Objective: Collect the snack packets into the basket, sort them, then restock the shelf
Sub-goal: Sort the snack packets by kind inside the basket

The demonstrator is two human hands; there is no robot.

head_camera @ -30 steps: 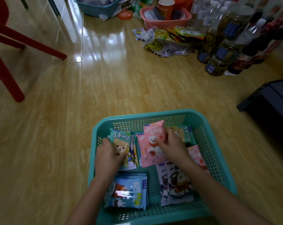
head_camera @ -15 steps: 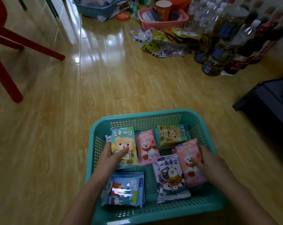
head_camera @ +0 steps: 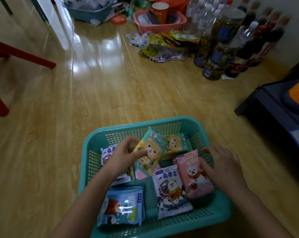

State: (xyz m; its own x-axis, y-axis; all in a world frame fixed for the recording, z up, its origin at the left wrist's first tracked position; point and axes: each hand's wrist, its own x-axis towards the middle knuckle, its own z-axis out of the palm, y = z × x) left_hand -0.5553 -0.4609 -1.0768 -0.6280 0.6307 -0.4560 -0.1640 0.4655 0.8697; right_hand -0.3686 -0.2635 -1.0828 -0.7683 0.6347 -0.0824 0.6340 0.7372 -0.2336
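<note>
A teal plastic basket [head_camera: 219,210] sits on the wooden floor in front of me with several cartoon-printed packets in it. My left hand [head_camera: 123,154] pinches a green-and-yellow bear packet [head_camera: 149,152], lifted and tilted over the basket's middle. My right hand [head_camera: 221,164] grips the right edge of a pink bear packet [head_camera: 192,176] that rests on the basket's right side. A white-and-purple packet [head_camera: 171,191] lies beside the pink one. A stack of blue packets [head_camera: 122,207] is at the front left, another green packet [head_camera: 178,143] at the back.
Far ahead stand a pink basket [head_camera: 160,27] with a paper cup, a blue basket [head_camera: 88,12], loose snack bags [head_camera: 162,47], and many bottles and jars [head_camera: 222,45]. Red chair legs [head_camera: 21,54] are at the left. A dark shelf [head_camera: 274,107] stands at the right.
My left hand has lifted the green-and-yellow packet off the left pile and swung it toward the basket's centre. My right hand stays on the pink packet at the right.
</note>
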